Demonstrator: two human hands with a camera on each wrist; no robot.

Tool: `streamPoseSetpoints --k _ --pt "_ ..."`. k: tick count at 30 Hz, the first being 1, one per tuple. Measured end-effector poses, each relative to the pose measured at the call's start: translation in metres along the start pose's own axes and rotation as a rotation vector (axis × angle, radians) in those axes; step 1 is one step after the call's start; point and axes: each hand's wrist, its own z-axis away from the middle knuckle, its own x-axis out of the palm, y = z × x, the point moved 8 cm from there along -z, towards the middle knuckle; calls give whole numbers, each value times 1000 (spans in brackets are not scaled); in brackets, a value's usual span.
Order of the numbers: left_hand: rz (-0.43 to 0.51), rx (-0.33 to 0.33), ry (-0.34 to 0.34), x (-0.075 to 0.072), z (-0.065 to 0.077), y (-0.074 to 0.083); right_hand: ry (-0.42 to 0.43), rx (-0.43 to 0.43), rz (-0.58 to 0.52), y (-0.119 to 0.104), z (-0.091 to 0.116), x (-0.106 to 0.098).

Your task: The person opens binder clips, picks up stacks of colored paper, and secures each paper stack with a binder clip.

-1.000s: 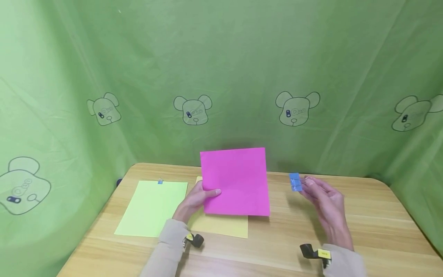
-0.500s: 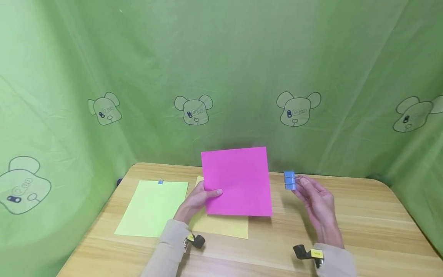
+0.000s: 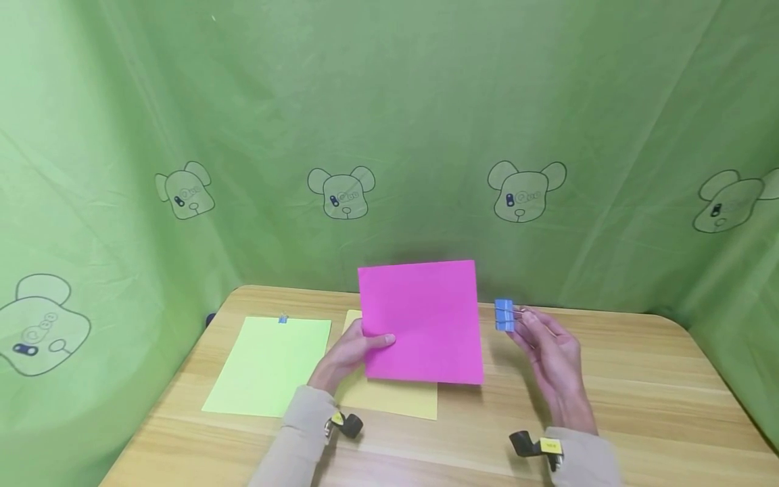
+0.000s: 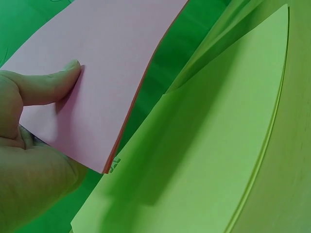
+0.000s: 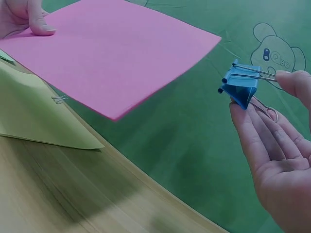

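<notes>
My left hand (image 3: 348, 352) grips a stack of bright pink paper (image 3: 420, 318) by its left edge, thumb lying on top. The stack is lifted and tilted above a pale yellow paper stack (image 3: 402, 404), partly covering it. Off the pink stack's right edge, my right hand (image 3: 555, 352) pinches a blue binder clip (image 3: 504, 315) by its wire handles. In the right wrist view the clip (image 5: 243, 85) has its mouth towards the pink paper (image 5: 116, 53), apart from it. Thumb on the upper handle and fingers beneath the lower one hold it.
Yellow-green paper (image 3: 268, 368) lies at left on the wooden table (image 3: 657, 399), with a small blue binder clip (image 3: 282, 319) at its far edge. Wire clip handles (image 5: 59, 99) show on the yellow paper's edge. A green curtain (image 3: 426, 122) hangs behind the table.
My right hand has moved left with the blue binder clip, bringing it nearer the pink stack. The left hand and pink stack have shifted slightly to the right.
</notes>
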Motion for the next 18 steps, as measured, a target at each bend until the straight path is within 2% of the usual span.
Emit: streamPoseSetpoints --k 10,18 --pt "14 6 -22 4 0 0 2 20 27 8 -3 6" --pt "5 -9 -9 5 1 0 13 26 35 10 -4 7"
